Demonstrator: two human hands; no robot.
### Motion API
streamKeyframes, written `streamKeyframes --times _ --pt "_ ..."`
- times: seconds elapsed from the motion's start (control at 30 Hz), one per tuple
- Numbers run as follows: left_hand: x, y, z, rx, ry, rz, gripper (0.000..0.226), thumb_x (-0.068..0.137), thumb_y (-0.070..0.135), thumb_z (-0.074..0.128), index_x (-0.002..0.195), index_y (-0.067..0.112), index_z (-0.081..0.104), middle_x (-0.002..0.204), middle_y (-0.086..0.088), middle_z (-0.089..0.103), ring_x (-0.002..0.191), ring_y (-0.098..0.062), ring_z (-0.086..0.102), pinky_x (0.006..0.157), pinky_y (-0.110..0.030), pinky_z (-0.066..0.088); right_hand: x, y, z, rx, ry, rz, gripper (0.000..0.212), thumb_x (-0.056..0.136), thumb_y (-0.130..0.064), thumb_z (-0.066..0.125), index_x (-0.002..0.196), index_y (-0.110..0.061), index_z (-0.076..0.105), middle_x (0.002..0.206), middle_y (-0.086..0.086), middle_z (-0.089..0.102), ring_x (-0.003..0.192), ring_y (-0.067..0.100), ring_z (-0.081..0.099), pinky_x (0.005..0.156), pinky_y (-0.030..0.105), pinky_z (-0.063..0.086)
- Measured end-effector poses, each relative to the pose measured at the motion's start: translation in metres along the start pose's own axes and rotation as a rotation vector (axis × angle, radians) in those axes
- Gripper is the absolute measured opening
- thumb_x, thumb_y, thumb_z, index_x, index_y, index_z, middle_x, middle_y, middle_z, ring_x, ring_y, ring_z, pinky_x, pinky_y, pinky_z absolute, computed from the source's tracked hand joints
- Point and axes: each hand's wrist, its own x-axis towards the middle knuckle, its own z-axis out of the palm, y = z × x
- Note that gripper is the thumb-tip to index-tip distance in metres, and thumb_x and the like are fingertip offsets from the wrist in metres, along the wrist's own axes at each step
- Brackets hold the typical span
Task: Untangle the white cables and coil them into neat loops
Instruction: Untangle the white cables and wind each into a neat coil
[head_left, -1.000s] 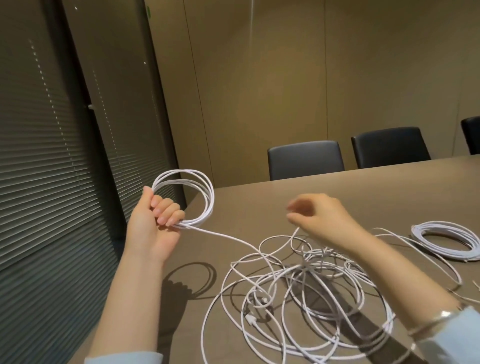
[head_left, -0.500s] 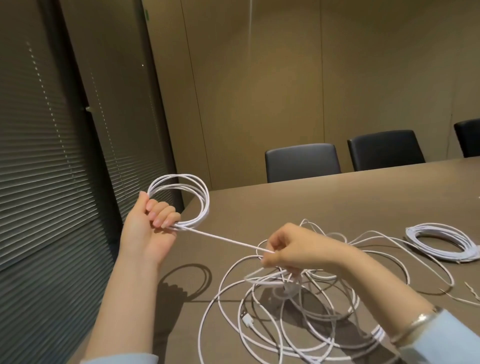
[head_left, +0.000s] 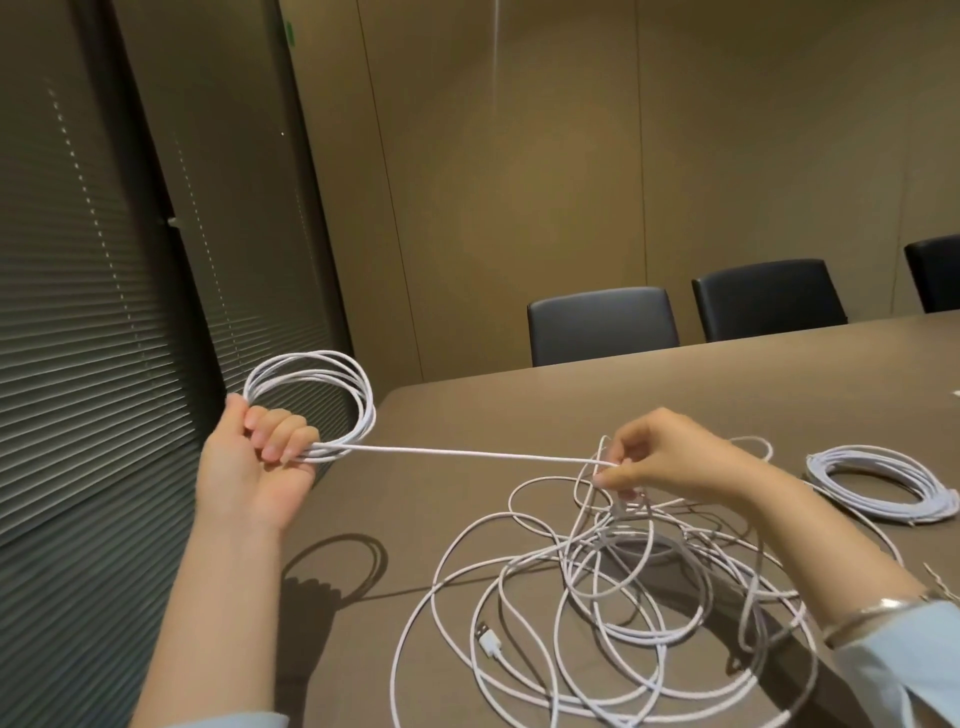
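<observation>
My left hand is raised at the table's left corner, closed around a coil of white cable made of several loops. One taut strand runs from that coil rightwards to my right hand, which pinches it above the tangle. The tangled white cables sprawl loosely over the brown table beneath my right forearm. A USB plug lies within the tangle near its lower left.
A finished white coil lies flat on the table at the right. Dark chairs stand along the far edge. Slatted blinds cover the wall at the left, close to the table's corner.
My right hand dropped onto the strand, pinched it, then drew it rightwards until it ran taut. My left hand has kept its hold on the coil.
</observation>
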Motion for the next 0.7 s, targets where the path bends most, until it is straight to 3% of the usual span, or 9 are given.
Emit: streamKeyframes --times 0.13,0.23,0.33,0.43,0.5,0.6,0.7 --pt "0.002 -0.001 -0.005 0.081 0.007 0.022 0.049 0.103 0.041 0.037 0.058 0.022 0.034 0.047 0.010 0.023 0.036 -0.008 0.019 0.037 -0.018 0.018 -0.010 0.000 -0.012 0.213 -0.106 0.010 0.018 0.091 -0.026 0.064 0.089 -0.013 0.076 0.083 0.006 0.075 0.085 0.019 0.070 0.086 0.029 0.054" --pt "0.001 -0.010 -0.001 0.243 -0.022 0.059 0.047 0.103 0.043 0.038 0.061 0.022 0.033 0.045 0.010 0.022 0.035 -0.007 0.018 0.036 -0.017 0.016 -0.007 -0.010 -0.012 0.297 -0.013 0.050 0.019 0.096 -0.017 0.057 0.095 -0.008 0.074 0.083 0.011 0.074 0.077 0.019 0.071 0.067 0.017 0.054" --pt "-0.002 -0.025 0.011 0.397 -0.088 0.052 0.046 0.102 0.042 0.040 0.062 0.021 0.033 0.046 0.009 0.021 0.036 -0.005 0.018 0.034 -0.018 0.017 0.000 -0.026 -0.003 0.370 0.208 0.032 0.019 0.096 -0.009 0.056 0.094 0.003 0.071 0.078 0.017 0.070 0.060 0.014 0.066 0.052 0.011 0.048" --pt "-0.010 -0.044 0.026 0.522 -0.158 0.055 0.045 0.103 0.038 0.040 0.062 0.019 0.033 0.044 0.007 0.022 0.035 -0.006 0.018 0.034 -0.018 0.017 0.001 -0.048 0.008 0.491 0.342 -0.047 0.016 0.095 -0.007 0.059 0.089 0.004 0.070 0.077 0.018 0.070 0.061 0.019 0.067 0.058 0.018 0.053" --pt "-0.017 -0.057 0.035 0.565 -0.206 0.039 0.044 0.103 0.037 0.041 0.064 0.017 0.036 0.044 0.006 0.023 0.034 -0.006 0.018 0.034 -0.018 0.016 -0.003 -0.063 0.016 0.547 0.312 -0.119 0.014 0.093 -0.008 0.061 0.089 0.002 0.070 0.076 0.014 0.072 0.067 0.024 0.071 0.064 0.026 0.056" --pt "-0.028 -0.071 0.046 0.581 -0.256 -0.032 0.044 0.096 0.047 0.048 0.066 0.016 0.042 0.045 0.005 0.022 0.034 -0.006 0.019 0.035 -0.018 0.017 -0.011 -0.082 0.031 0.462 0.249 -0.232 0.012 0.091 -0.015 0.065 0.088 -0.008 0.074 0.074 0.005 0.075 0.070 0.019 0.073 0.068 0.027 0.058" --pt "-0.040 -0.079 0.053 0.675 -0.311 -0.030 0.042 0.078 0.054 0.062 0.064 0.016 0.050 0.045 0.006 0.024 0.037 -0.007 0.020 0.037 -0.018 0.019 -0.013 -0.090 0.046 0.353 0.324 -0.318 0.008 0.088 -0.019 0.069 0.086 -0.016 0.077 0.071 0.001 0.074 0.067 0.015 0.072 0.073 0.037 0.060"
